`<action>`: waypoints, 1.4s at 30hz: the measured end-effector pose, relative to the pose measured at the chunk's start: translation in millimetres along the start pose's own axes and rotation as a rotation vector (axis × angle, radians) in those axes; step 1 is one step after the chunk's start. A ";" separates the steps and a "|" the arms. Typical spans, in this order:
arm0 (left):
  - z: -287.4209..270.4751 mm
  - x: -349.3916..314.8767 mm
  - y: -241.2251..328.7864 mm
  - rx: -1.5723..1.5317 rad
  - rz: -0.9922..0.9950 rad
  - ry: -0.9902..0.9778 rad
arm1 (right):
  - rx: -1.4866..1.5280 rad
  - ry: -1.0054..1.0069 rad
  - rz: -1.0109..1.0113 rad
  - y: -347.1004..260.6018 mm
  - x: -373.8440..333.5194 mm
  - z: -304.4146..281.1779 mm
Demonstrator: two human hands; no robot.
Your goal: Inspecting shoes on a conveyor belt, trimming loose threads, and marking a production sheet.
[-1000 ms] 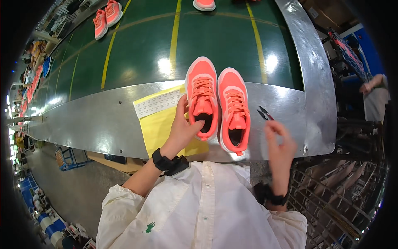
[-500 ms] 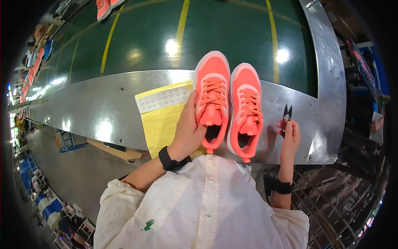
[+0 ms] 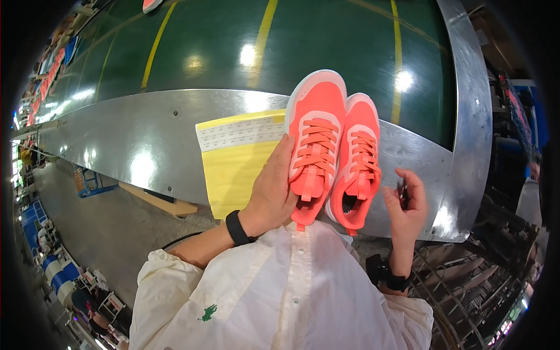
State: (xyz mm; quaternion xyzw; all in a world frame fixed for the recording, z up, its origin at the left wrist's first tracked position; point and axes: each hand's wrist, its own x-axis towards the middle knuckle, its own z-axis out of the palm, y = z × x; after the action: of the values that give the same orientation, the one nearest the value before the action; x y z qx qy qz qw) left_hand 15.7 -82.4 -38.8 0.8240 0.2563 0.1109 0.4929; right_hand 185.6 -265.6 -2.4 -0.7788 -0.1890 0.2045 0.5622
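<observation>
My left hand (image 3: 271,189) grips a coral sneaker (image 3: 318,143) by its side and heel, fingers closed along the left side. The shoe is raised slightly, toe pointing away from me, with its orange laces tied up the front. Against its right side stands the matching sneaker (image 3: 360,157), partly covered by the first. My right hand (image 3: 407,204) is just right of the pair, touching neither shoe. Tucked among its curled fingers are dark thread snips (image 3: 403,193), mostly hidden; the thumb stands apart from the index finger.
A yellow sheet (image 3: 236,175) with a strip of white labels (image 3: 239,137) lies on the metal ledge (image 3: 140,134) to the left. Beyond is a green conveyor belt (image 3: 204,46) with yellow lines. Another coral shoe (image 3: 150,5) shows at the top edge. A wire rack (image 3: 461,286) stands lower right.
The left sneaker has been lifted nearer and shifted a little right by my left hand. My right hand has turned, and the snips' blades no longer point up in view.
</observation>
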 end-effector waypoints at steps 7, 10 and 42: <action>-3.7 6.8 -9.9 0.040 -0.022 0.017 | 0.066 -0.081 0.107 3.1 -6.0 1.8; -6.0 4.5 -8.2 -0.009 -0.055 0.005 | 0.170 -0.083 0.094 1.0 -9.6 10.1; -31.0 10.5 -17.1 -1.145 -0.408 -0.035 | 1.046 -0.188 0.427 89.1 -17.4 12.4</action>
State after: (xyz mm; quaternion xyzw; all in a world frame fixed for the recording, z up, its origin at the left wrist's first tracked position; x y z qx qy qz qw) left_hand 5.7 -46.9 -39.2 0.3637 0.3005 0.1207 0.8734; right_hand 170.0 -291.3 -88.9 -0.3962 0.0496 0.4483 0.7997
